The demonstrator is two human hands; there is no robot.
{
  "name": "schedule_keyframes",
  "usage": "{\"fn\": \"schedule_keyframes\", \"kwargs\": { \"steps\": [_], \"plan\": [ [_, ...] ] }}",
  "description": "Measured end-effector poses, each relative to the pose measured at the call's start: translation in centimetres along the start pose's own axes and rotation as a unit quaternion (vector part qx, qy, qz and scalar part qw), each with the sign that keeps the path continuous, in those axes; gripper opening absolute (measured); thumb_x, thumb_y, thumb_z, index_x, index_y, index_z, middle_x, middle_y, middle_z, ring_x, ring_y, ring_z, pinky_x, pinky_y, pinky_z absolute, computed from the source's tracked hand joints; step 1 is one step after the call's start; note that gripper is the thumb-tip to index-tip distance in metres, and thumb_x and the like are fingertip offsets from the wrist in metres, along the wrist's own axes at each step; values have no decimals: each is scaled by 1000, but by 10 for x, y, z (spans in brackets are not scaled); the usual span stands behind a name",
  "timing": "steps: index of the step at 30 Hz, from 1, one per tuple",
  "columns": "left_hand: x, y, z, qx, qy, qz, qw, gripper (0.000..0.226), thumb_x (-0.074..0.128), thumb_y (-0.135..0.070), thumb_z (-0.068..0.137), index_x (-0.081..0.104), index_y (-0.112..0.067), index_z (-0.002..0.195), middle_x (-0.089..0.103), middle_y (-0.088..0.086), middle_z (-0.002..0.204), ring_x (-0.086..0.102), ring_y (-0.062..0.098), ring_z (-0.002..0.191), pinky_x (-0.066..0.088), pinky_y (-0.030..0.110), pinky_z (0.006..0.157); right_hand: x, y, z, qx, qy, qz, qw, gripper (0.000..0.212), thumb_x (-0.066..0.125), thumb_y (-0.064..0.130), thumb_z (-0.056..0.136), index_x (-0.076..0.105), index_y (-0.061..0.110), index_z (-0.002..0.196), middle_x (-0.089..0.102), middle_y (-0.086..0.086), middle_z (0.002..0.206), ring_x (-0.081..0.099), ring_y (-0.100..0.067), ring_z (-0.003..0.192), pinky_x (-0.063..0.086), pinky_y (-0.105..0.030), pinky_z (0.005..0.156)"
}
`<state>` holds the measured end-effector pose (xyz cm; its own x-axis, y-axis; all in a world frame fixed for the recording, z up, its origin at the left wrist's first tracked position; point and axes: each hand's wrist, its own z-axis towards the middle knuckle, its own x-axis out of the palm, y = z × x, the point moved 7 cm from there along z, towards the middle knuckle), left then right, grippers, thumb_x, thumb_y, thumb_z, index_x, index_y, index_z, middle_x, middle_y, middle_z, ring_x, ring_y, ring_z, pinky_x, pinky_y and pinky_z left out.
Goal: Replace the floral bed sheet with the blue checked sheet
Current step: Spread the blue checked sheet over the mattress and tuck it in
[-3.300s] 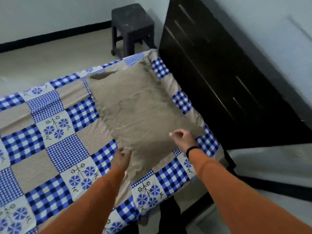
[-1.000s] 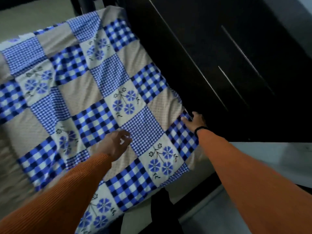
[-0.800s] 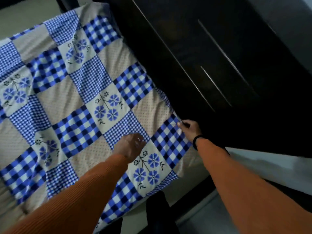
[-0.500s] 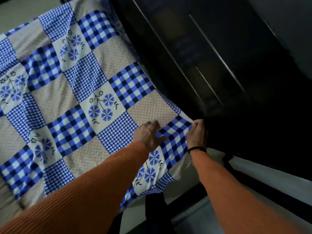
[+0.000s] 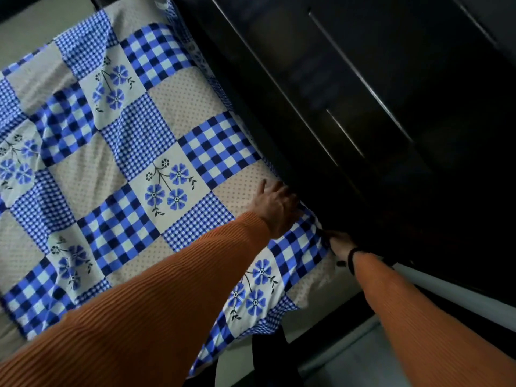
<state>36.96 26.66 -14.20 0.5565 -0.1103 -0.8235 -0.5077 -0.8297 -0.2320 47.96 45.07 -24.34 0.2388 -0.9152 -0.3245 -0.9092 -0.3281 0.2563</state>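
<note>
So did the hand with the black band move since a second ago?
Yes. The right hand slid off the top of the blue checked sheet and down over its edge, into the gap beside the dark wardrobe.

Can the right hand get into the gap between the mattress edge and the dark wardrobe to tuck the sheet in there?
Probably yes. The right hand is already down at the sheet's edge beside the wardrobe, fingers hidden in shadow. The left hand presses the sheet flat nearby and does not block it. The gap looks narrow, though.
</note>
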Motion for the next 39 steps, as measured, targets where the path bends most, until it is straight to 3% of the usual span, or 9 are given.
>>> {"fn": "schedule_keyframes", "kwargs": {
  "steps": [6, 13, 17, 19, 23, 29, 31, 35, 39],
  "plan": [
    [7, -2, 45, 1, 102, 88, 991, 61, 38, -63, 100, 40, -31, 151, 37, 0, 159, 26, 29, 149, 8, 63, 122, 7, -23, -1, 40, 69, 97, 992, 38, 56, 46, 100, 61, 23, 130, 68, -5, 119, 63, -27, 107, 54, -48, 97],
    [-2, -9, 35, 16, -14, 42, 999, 32, 49, -45, 99, 57, -34, 128, 46, 3, 142, 38, 27, 133, 28, 55, 114, -7, -60, -37, 62, 81, 265, 959, 21, 78, 34, 85, 78, 19, 99, 77, -2, 96, 57, -15, 67, 38, -28, 54],
    [-14, -24, -1, 8, -106, -79, 991, 35, 54, -58, 92, 60, -27, 106, 60, 3, 113, 58, 26, 107, 46, 41, 86, -12, -77, -53, 54, 127, 248, 959, 31, 85, 29, 73, 73, 15, 98, 59, 0, 79, 40, -9, 54, 32, -22, 41],
    [6, -34, -31, -28, -36, -103, 994, 45, 57, -69, 86, 63, -26, 97, 66, 3, 102, 64, 28, 96, 41, 34, 70, -19, -81, -56, 42, 72, 267, 960, 19, 83, 22, 78, 75, 15, 93, 53, -7, 87, 41, -9, 55, 34, -23, 45],
    [45, -59, -81, -63, 58, -36, 996, 58, 44, -74, 92, 59, -22, 113, 63, 3, 102, 61, 26, 90, 35, 36, 71, -35, -86, -61, 49, -43, 350, 935, 11, 64, 12, 98, 61, 13, 88, 50, -3, 72, 49, -13, 61, 44, -26, 54],
    [52, -94, -78, -24, 92, 34, 995, 20, 47, -30, 104, 60, -18, 113, 60, 2, 91, 55, 21, 73, 40, 36, 63, -44, -86, -79, 34, -151, 469, 870, 11, 54, 3, 103, 48, 6, 112, 65, -10, 78, 68, -20, 64, 59, -26, 59],
    [50, -102, -75, 1, 110, 48, 993, 26, 52, -37, 103, 57, -16, 116, 54, 0, 86, 48, 18, 68, 39, 35, 61, -52, -84, -81, 26, -162, 524, 836, 14, 49, 3, 104, 46, 5, 118, 74, -15, 79, 73, -21, 67, 61, -25, 60],
    [50, -116, -74, 33, 132, 92, 986, 29, 55, -40, 102, 58, -15, 117, 50, 0, 82, 49, 19, 72, 40, 35, 63, -70, -90, -70, 18, -129, 591, 796, 20, 37, 4, 106, 58, 1, 107, 55, -24, 139, 67, -19, 97, 55, -21, 77],
    [53, -121, -69, 83, 138, 73, 984, 18, 57, -19, 100, 58, -19, 118, 55, 1, 86, 51, 21, 72, 42, 35, 63, -75, -93, -66, 19, -146, 565, 812, 24, 37, -2, 105, 53, -19, 108, 55, -34, 124, 76, -19, 75, 59, -23, 68]
  ]
}}
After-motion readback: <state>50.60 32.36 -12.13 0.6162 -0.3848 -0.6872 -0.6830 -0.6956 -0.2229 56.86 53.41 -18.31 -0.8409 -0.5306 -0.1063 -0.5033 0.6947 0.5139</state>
